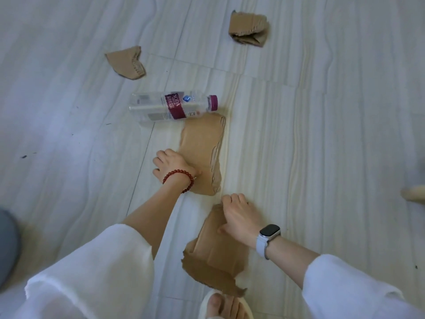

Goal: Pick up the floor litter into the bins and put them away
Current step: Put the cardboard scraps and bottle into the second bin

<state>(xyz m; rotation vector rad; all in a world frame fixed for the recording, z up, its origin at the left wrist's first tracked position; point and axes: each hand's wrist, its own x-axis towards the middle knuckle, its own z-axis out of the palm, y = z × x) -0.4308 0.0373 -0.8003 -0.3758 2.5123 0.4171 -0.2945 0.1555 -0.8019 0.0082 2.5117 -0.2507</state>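
Observation:
Torn brown cardboard lies on the pale striped floor. My left hand (173, 168), with a red bead bracelet, grips the left edge of a long cardboard strip (203, 146). My right hand (239, 216), with a white-strapped watch, is closed on the top end of a nearer cardboard piece (216, 256). A clear plastic soda bottle (172, 108) with a magenta label and cap lies on its side just beyond the long strip. Two more cardboard scraps lie farther off, one at the left (127, 63) and a folded one at the right (249, 28).
My foot in a white slipper (224, 306) touches the near cardboard's lower edge. A grey rounded object (7, 245) sits at the left border. A pale object (414, 194) pokes in at the right border. No bin is in view.

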